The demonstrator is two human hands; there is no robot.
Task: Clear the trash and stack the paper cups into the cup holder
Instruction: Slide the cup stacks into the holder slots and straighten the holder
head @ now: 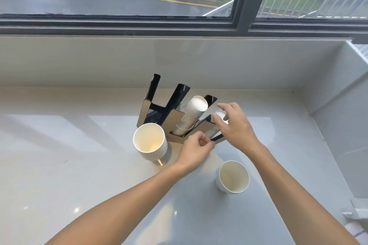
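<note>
A black and brown cardboard cup holder [159,113] stands on the pale counter. One of its slots holds a tall stack of inverted white cups [191,117]. My left hand [196,149] pinches the holder's front right edge. My right hand [235,125] grips the top of a second cup stack [221,114] in the rightmost slot, mostly hidden by my fingers. A short stack of upright paper cups [150,143] stands just left of the holder. A single upright paper cup [233,177] stands on the counter in front, between my forearms.
The counter [59,165] ends at a low tiled wall under a dark-framed window [242,6]. A white raised wall [338,105] bounds the right side. Something white lies at the lower right edge [356,217].
</note>
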